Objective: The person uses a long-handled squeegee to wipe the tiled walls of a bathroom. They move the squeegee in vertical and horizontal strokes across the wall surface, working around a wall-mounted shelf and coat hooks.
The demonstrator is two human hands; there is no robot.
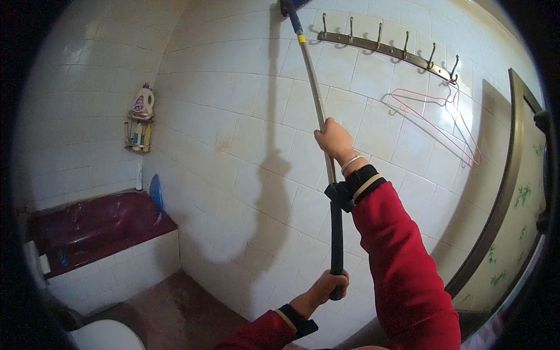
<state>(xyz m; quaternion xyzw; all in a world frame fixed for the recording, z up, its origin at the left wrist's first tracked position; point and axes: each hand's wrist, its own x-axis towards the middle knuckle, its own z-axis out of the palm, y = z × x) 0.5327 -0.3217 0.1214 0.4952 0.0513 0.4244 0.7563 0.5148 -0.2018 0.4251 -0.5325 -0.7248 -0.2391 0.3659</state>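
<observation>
A long-handled cleaning tool (313, 81) stands steeply against the white tiled wall, leaning a little left at its top. Its dark blue head is at the upper edge of the picture and partly cut off, so I cannot tell its exact kind. My right hand (335, 140) is wrapped round the metal pole about halfway up. Lower down, my left hand (322, 289) grips the black handle end. Both arms have red sleeves with dark cuffs, and a bracelet circles the right wrist.
A hook rail (388, 46) runs along the upper wall, with a pink hanger (429, 116) on it. At right is a framed door (496, 233). A dark red bathtub (111, 216), a corner shelf (139, 131) with bottles and a white rounded lid (108, 335) are at left.
</observation>
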